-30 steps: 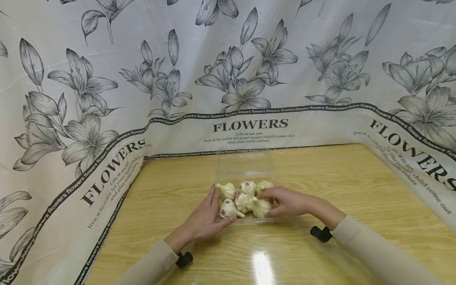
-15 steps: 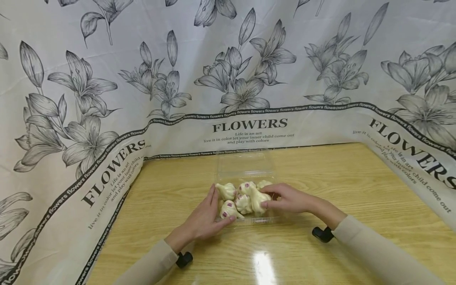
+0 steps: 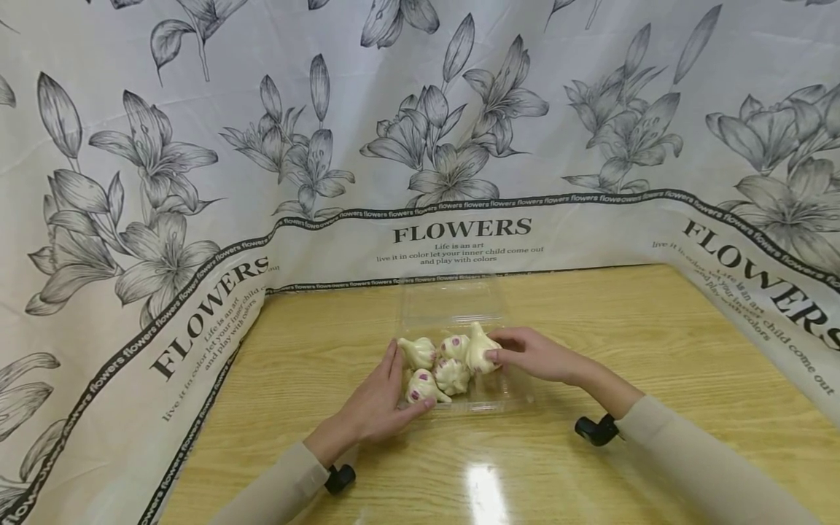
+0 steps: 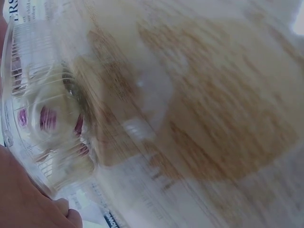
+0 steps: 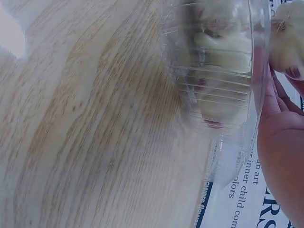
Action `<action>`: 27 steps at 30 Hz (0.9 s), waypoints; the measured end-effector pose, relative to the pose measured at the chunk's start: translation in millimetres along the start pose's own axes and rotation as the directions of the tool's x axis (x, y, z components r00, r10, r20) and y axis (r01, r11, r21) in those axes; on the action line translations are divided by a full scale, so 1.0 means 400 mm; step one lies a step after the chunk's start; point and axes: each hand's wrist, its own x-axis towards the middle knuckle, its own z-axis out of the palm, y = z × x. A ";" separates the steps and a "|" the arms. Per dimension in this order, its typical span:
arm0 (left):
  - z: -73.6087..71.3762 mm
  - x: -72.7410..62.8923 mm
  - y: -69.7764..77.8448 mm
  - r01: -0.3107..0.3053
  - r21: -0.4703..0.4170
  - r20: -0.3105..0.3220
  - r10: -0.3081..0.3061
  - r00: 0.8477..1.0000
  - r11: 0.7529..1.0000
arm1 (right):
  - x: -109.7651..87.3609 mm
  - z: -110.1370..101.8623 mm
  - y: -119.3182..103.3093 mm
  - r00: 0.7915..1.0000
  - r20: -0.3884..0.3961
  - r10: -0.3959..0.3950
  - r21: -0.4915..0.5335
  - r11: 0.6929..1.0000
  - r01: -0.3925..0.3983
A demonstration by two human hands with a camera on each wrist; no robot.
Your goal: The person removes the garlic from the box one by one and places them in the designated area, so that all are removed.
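Note:
A clear plastic clamshell box [image 3: 518,401] lies on the table with its lid [image 3: 449,300] tilted back. Several cream garlic bulbs [image 3: 420,385] with purple patches sit in it. My left hand [image 3: 377,401] lies along the box's left side, fingers straight, thumb at the front rim. Between thumb and fingers, my right hand [image 3: 538,355] pinches a garlic bulb [image 3: 483,354], neck up, at the box's right half. This bulb hides most of what is behind it. In the right wrist view, the held garlic bulb [image 5: 287,45] shows above the box rim.
The wood-grain table [image 3: 315,328] extends around the box. A white flower-printed cloth [image 3: 459,244] hangs behind the table and along both sides. Each wrist carries a small black device [image 3: 596,430].
My right hand has lifted a garlic bulb from the box's front right and moved it back, turning its neck upward. The front right corner is now uncovered. My left hand stays in place.

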 end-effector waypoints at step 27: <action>0.000 -0.002 0.001 0.008 -0.025 0.008 -0.007 1.000 1.000 | -0.053 -0.124 0.018 0.960 -0.211 0.185 0.128 0.979 -0.161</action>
